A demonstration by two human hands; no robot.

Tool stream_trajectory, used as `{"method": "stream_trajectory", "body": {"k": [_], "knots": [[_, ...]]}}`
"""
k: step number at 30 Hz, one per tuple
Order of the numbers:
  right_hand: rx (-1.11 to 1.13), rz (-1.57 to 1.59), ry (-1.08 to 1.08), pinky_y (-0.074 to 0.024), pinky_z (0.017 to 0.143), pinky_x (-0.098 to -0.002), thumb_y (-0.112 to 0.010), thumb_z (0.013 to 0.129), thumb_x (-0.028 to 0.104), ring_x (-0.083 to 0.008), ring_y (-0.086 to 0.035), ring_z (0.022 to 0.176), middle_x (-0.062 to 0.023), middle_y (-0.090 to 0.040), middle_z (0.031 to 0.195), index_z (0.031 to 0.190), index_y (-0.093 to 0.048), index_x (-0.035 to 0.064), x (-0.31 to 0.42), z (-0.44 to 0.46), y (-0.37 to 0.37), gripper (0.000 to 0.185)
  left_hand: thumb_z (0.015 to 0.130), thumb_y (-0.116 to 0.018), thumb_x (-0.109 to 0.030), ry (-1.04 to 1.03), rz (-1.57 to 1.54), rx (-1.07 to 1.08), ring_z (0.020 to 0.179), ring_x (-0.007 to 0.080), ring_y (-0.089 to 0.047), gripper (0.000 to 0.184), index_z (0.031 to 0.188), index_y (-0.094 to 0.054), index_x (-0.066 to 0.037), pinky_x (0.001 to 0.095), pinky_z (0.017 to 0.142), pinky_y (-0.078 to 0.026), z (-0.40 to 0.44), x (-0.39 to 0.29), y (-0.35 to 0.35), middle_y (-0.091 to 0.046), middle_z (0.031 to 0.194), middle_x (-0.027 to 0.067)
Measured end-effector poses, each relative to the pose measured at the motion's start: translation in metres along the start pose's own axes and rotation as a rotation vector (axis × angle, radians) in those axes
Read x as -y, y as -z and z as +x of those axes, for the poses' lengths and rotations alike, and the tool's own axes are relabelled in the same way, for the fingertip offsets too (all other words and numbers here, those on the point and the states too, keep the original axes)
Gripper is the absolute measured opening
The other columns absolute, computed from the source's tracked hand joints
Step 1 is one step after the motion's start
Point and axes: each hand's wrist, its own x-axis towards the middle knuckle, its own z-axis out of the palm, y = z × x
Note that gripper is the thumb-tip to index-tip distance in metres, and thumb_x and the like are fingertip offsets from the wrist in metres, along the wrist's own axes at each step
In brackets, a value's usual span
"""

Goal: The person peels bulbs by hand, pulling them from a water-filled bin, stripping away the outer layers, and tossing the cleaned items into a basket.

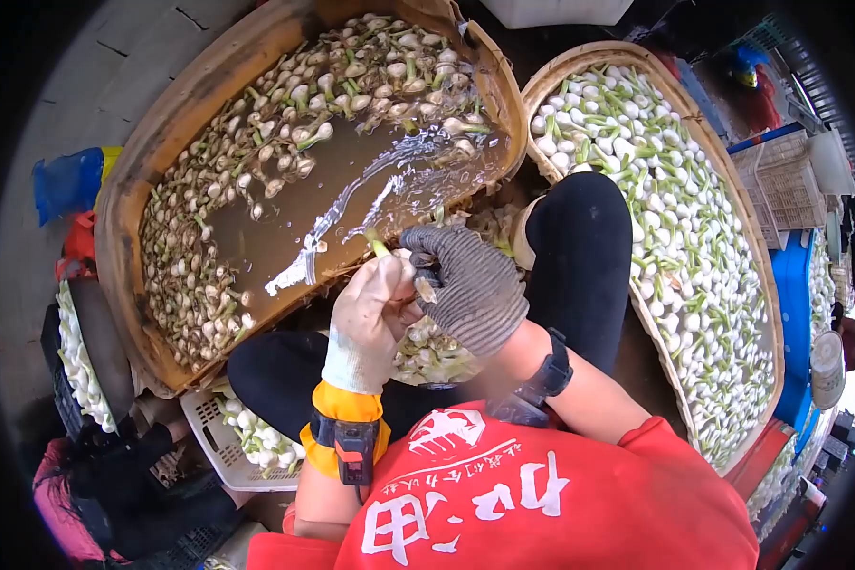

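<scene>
My left hand (pixel 363 318), in a whitish glove, is closed around a fresh garlic bulb. The bulb's green stalk (pixel 376 242) sticks up past the fingers, while most of the bulb is hidden. Against it, my right hand (pixel 470 285) in a grey striped glove has its fingers curled closed. A small pale brownish piece (pixel 426 289) shows at the right fingertips; whether it is peel or a tool I cannot tell. Both hands are above my lap, at the near rim of a big brown tub (pixel 123 237). Below them lies a heap of peelings and stalks (pixel 432 351).
Murky water (pixel 275 223) and many unpeeled garlic bulbs (pixel 199 294) fill the tub. On the right, a long basket (pixel 670 370) holds white garlic with green stalks. A white plastic crate (pixel 214 437) with more garlic stands at lower left. My knees are between the containers.
</scene>
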Motion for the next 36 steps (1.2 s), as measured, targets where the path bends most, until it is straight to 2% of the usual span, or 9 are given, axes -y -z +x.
{"method": "stream_trajectory", "body": {"k": [6,9,11,15,21,25,29,33,36], "knots": [[-0.038,0.085,0.007,-0.0523,0.072,-0.0297,-0.064,0.08,0.01,-0.0183,-0.063,0.08,-0.0086,-0.065,0.092,0.111,-0.062,0.0036,0.011,0.008,0.018,0.031,0.103,-0.033,-0.035,0.069,0.046,0.134,0.065,0.0149,-0.05,0.046,0.12,-0.054,0.003,0.0258,0.054,-0.039,-0.039,-0.013,-0.003,-0.062,0.096,0.0097],[-0.489,-0.074,-0.049,-0.0519,0.077,-0.0368,-0.066,0.079,0.007,-0.0283,-0.065,0.084,-0.0129,-0.065,0.091,0.107,-0.062,0.004,-0.01,0.044,0.032,0.029,0.103,-0.033,-0.036,0.076,-0.032,0.265,0.061,0.0136,-0.048,0.047,0.119,-0.054,0.003,0.0244,0.053,-0.036,-0.053,-0.013,-0.002,-0.062,0.093,0.0095],[-0.397,-0.286,-0.007,-0.0526,0.077,-0.0344,-0.069,0.08,0.01,-0.0257,-0.066,0.084,-0.0125,-0.066,0.091,0.104,-0.065,0.0029,-0.031,0.048,0.037,0.025,0.102,-0.038,-0.036,0.054,-0.08,0.258,0.059,0.0112,-0.047,0.044,0.114,-0.055,0.004,0.0227,0.051,-0.034,-0.06,-0.01,-0.004,-0.062,0.09,0.0096],[0.186,0.515,-0.01,-0.0524,0.084,-0.0283,-0.064,0.091,0.015,-0.0144,-0.066,0.089,-0.0073,-0.07,0.102,0.113,-0.067,0.0026,-0.026,0.006,0.01,0.025,0.098,-0.046,-0.031,0.042,0.122,0.068,0.055,0.0067,-0.042,0.038,0.109,-0.056,0.004,0.019,0.047,-0.029,-0.067,-0.01,-0.012,-0.062,0.087,0.0088],[0.099,0.076,0.341,-0.0522,0.084,-0.0303,-0.063,0.091,0.019,-0.0199,-0.066,0.09,-0.0107,-0.07,0.1,0.112,-0.067,0.001,-0.012,-0.016,0.002,0.028,0.095,-0.043,-0.02,0.017,0.197,0.081,0.054,0.0064,-0.046,0.028,0.1,-0.058,0.003,0.0186,0.047,-0.034,-0.066,-0.005,-0.01,-0.064,0.081,0.0091],[0.206,0.247,-0.122,-0.0525,0.078,-0.0327,-0.075,0.081,0.03,-0.0229,-0.067,0.084,-0.0098,-0.069,0.093,0.102,-0.07,0.0058,0.022,-0.016,0.012,0.033,0.1,-0.035,-0.023,-0.151,0.42,0.18,0.053,0.0112,-0.054,0.035,0.105,-0.058,0.003,0.0212,0.047,-0.043,-0.057,0.007,0.0,-0.068,0.089,0.0123],[0.145,0.002,-0.124,-0.052,0.073,-0.0331,-0.082,0.069,0.028,-0.0232,-0.065,0.078,-0.0096,-0.066,0.086,0.091,-0.068,0.0066,0.027,-0.018,0.008,0.034,0.099,-0.029,-0.01,0.122,0.016,-0.054,0.063,0.0167,-0.063,0.033,0.109,-0.057,0.004,0.0225,0.052,-0.049,-0.046,0.009,-0.015,-0.068,0.096,0.0153],[0.061,0.094,0.019,-0.0514,0.071,-0.0328,-0.08,0.07,0.014,-0.0228,-0.062,0.073,-0.0093,-0.063,0.084,0.087,-0.064,0.0068,0.027,-0.019,0.014,0.024,0.099,-0.035,-0.003,-0.117,-0.145,-0.035,0.065,0.0158,-0.058,0.027,0.115,-0.054,0.006,0.024,0.052,-0.049,-0.013,0.033,0.034,-0.062,0.089,0.0103],[-0.416,-0.106,0.129,-0.05,0.069,-0.0295,-0.08,0.068,0.003,-0.0177,-0.061,0.075,-0.0066,-0.061,0.086,0.092,-0.062,0.006,0.01,-0.004,0.053,0.03,0.103,-0.043,-0.015,-0.031,-0.164,0.026,0.067,0.0153,-0.059,0.026,0.113,-0.054,0.005,0.0262,0.055,-0.051,-0.008,0.011,0.045,-0.061,0.085,0.0069]]}}
